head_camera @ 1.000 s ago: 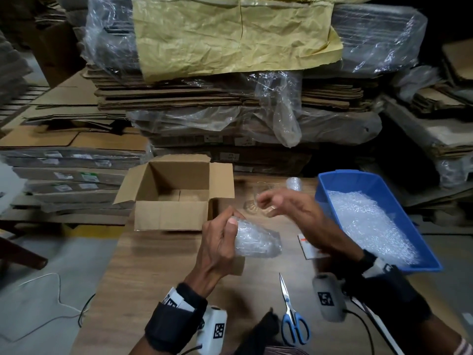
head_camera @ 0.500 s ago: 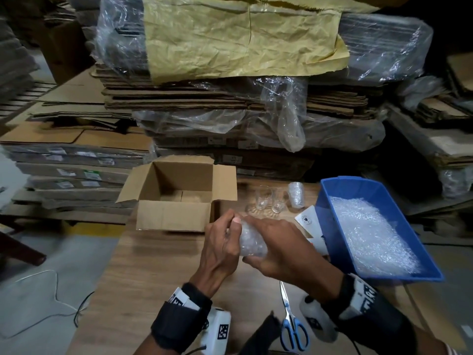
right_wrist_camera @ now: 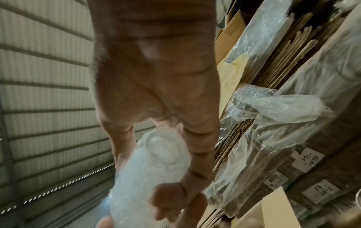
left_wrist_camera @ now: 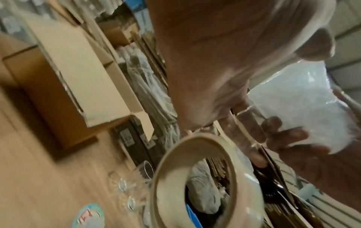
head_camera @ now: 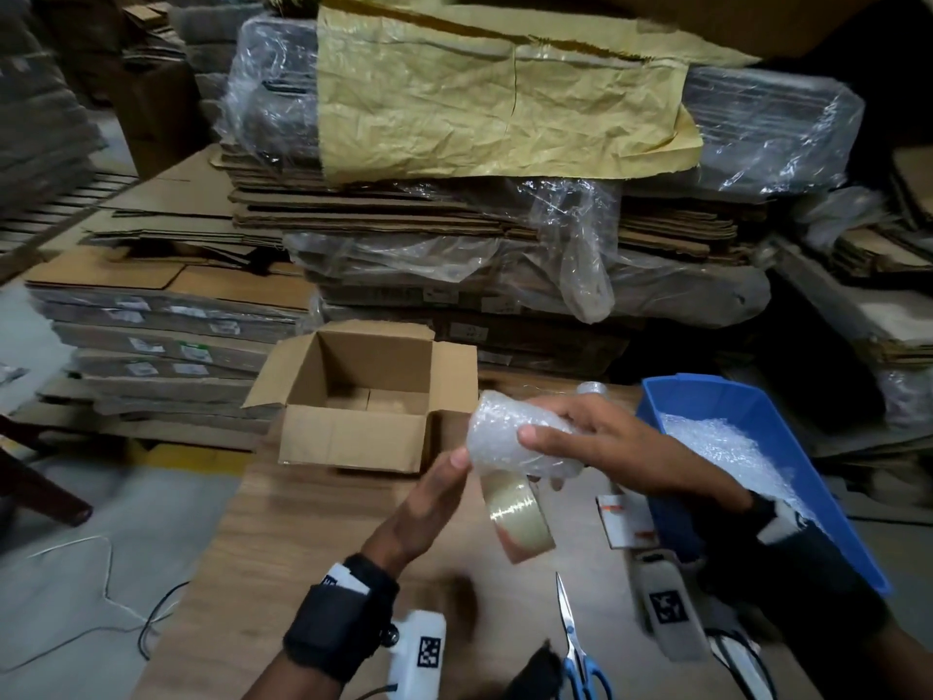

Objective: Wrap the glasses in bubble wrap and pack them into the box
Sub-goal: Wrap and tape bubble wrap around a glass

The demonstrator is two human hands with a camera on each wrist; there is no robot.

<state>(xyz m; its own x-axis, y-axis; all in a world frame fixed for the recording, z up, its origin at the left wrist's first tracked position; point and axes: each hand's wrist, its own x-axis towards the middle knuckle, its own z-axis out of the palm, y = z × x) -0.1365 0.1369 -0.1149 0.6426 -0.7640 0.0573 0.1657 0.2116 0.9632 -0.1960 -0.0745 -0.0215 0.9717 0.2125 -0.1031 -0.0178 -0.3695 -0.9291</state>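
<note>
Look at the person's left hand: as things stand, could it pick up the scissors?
Probably not yet. The left hand already holds the tape roll, so it is occupied. The scissors lie uncovered on the table nearby, so once the tape is set down the way looks free.

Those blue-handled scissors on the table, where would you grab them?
By the blue handle loops, coming from the near edge. The scissors lie flat and closed on the table, blades pointing away toward the tape roll, so the handles face the person and the sharp tip stays clear.
</note>
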